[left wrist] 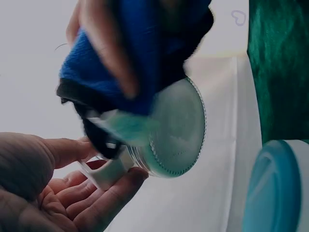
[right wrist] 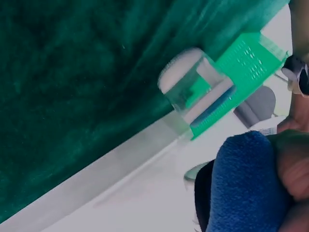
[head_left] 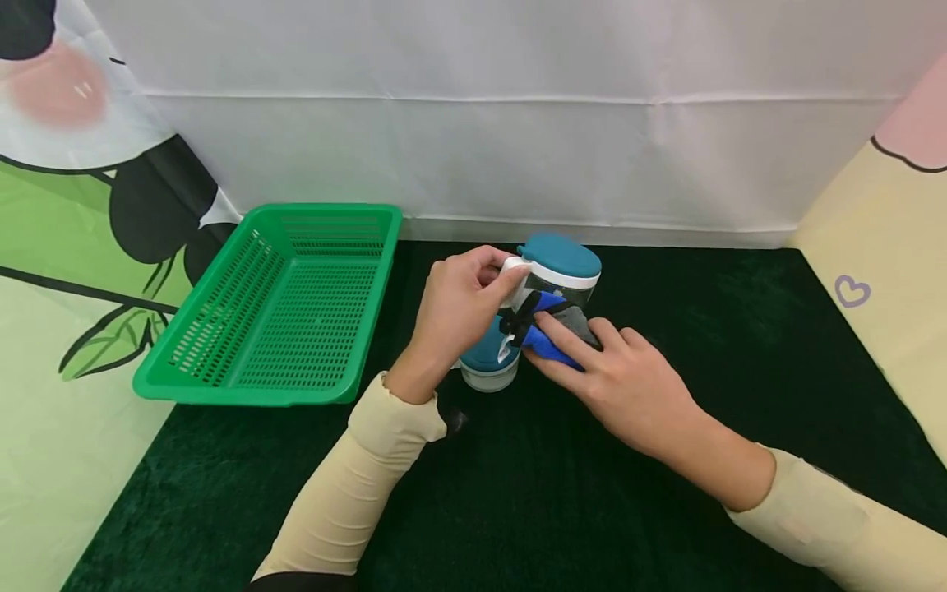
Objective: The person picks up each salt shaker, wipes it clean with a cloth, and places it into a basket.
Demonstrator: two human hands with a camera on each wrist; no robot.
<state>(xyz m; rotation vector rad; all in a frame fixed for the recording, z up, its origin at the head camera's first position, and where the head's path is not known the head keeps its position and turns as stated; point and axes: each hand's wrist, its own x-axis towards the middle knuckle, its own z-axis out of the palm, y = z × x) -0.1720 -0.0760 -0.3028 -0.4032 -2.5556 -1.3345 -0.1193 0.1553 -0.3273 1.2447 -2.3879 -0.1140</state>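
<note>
My left hand (head_left: 460, 308) pinches the white handle (left wrist: 112, 174) of a clear jar with a blue lid (head_left: 561, 255). The jar is off the table, its round ridged base (left wrist: 181, 130) showing in the left wrist view. With my right hand (head_left: 629, 390) I hold a fuzzy blue and grey cloth (right wrist: 246, 179) with black trim against the jar's side. The cloth hides part of the jar and a white tag hangs near it. A second blue-lidded jar (head_left: 490, 358) stands upright on the table below my hands.
To the left, a green plastic basket (head_left: 296, 329) with slotted walls sits on the dark green tablecloth (head_left: 562, 501). A white curtain-like backdrop (head_left: 459, 156) rises behind the table. Printed fabric (head_left: 873, 238) hangs at the right.
</note>
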